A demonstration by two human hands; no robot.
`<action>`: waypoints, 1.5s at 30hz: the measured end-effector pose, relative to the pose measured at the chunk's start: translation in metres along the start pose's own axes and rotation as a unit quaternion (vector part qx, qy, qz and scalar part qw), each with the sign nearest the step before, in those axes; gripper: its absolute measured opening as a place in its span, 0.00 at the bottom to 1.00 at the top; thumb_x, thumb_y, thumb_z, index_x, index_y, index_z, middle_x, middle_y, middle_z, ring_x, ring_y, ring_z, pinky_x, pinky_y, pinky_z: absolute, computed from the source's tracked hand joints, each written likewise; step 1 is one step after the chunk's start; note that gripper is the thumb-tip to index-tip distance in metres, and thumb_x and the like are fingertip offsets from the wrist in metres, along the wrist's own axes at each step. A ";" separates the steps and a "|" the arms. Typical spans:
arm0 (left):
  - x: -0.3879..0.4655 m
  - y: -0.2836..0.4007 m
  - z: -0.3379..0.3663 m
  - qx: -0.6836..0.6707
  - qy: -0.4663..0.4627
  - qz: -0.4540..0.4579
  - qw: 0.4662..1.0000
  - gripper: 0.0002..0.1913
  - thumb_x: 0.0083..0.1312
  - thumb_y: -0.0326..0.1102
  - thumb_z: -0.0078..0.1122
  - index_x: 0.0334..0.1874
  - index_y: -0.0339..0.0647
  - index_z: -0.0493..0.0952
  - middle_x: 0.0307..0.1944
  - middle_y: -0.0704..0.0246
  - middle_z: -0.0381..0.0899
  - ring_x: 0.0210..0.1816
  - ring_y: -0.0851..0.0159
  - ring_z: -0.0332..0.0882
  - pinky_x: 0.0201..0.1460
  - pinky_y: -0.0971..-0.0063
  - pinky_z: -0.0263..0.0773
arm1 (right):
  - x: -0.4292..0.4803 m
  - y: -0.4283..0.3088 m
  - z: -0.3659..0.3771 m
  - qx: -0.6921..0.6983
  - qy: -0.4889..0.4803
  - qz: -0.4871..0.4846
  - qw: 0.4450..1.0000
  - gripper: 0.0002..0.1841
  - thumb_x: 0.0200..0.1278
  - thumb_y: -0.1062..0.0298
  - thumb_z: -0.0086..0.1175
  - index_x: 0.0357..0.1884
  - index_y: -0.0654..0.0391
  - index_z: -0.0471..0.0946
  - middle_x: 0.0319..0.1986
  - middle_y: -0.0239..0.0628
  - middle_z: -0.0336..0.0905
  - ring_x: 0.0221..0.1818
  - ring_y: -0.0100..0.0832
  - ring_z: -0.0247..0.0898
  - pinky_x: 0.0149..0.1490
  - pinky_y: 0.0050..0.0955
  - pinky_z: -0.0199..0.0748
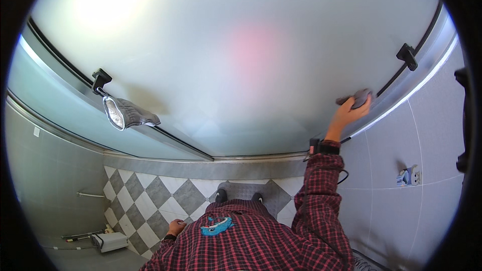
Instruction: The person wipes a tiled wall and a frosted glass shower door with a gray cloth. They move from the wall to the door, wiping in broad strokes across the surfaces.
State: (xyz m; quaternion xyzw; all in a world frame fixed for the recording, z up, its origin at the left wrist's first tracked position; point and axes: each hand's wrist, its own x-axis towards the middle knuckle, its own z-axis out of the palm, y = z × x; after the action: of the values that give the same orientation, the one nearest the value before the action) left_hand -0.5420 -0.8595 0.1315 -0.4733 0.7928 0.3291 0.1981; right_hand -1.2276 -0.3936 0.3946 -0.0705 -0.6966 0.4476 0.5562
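A frosted glass panel (241,94) in a metal frame fills the space before me. At its lower right side, my right hand (346,114) grips a grey-brown cloth (359,98) against the glass, close to the dark edge strip. My left hand (176,227) hangs low beside my body, its fingers curled, with no held object visible. Left of the panel, a grey quilted mitt (131,113) with a silvery lining hangs from a black handle (101,79).
Another black handle (407,56) juts out at the right. A small cartoon holder (410,176) sits on the grey tiled wall (388,150). A grey mat (244,190) lies underfoot on checkered floor tiles (145,203). A grey-white box-like object (111,241) is low at the left.
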 end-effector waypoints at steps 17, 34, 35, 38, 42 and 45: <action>0.069 0.043 -0.010 0.026 -0.018 0.078 0.996 0.23 0.58 0.50 0.73 0.49 0.40 0.86 0.38 0.59 0.90 0.44 0.52 0.89 0.51 0.58 0.82 | -0.061 -0.135 0.015 0.237 -0.075 0.155 0.956 0.33 0.65 0.73 0.59 0.73 0.58 0.65 0.70 0.55 0.51 0.69 0.51 0.59 0.71 0.47 0.64; 0.052 0.013 0.008 -0.044 -0.042 0.002 0.998 0.23 0.57 0.50 0.74 0.48 0.39 0.86 0.39 0.59 0.91 0.44 0.54 0.89 0.50 0.59 0.82 | -0.206 -0.055 -0.010 0.001 -0.237 0.092 0.967 0.29 0.67 0.77 0.57 0.70 0.58 0.66 0.68 0.61 0.54 0.68 0.63 0.57 0.70 0.57 0.61; 0.052 0.010 0.008 -0.045 -0.023 0.029 0.998 0.23 0.57 0.50 0.74 0.48 0.39 0.86 0.38 0.60 0.91 0.44 0.54 0.89 0.50 0.60 0.82 | -0.198 -0.070 -0.008 0.029 -0.225 0.058 0.972 0.29 0.67 0.77 0.58 0.70 0.58 0.66 0.67 0.61 0.54 0.68 0.62 0.58 0.70 0.56 0.61; 0.052 -0.003 0.008 0.002 -0.005 0.021 1.000 0.23 0.57 0.50 0.75 0.47 0.39 0.86 0.38 0.60 0.91 0.43 0.54 0.89 0.51 0.61 0.82 | -0.152 -0.129 0.000 0.090 -0.181 0.030 0.979 0.32 0.65 0.79 0.59 0.71 0.58 0.66 0.67 0.57 0.57 0.68 0.59 0.60 0.70 0.53 0.63; 0.063 -0.015 0.005 -0.026 -0.026 0.009 0.999 0.24 0.57 0.51 0.74 0.48 0.39 0.87 0.39 0.58 0.91 0.44 0.53 0.89 0.53 0.61 0.82 | -0.080 -0.207 0.020 0.165 -0.100 -0.109 0.975 0.35 0.60 0.80 0.62 0.71 0.60 0.67 0.65 0.53 0.65 0.66 0.56 0.63 0.68 0.53 0.64; 0.083 -0.014 0.000 0.013 -0.029 0.036 0.999 0.23 0.57 0.51 0.73 0.48 0.41 0.87 0.40 0.59 0.91 0.45 0.52 0.89 0.54 0.61 0.82 | -0.058 -0.238 0.032 0.152 -0.096 -0.211 0.961 0.34 0.57 0.81 0.62 0.69 0.61 0.69 0.63 0.53 0.68 0.64 0.57 0.63 0.67 0.54 0.64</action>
State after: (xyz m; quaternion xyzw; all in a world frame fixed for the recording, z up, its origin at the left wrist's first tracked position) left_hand -0.5690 -0.9158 0.0746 -0.4316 0.8076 0.3393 0.2153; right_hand -1.1375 -0.5859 0.5209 0.2066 -0.6695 0.4254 0.5728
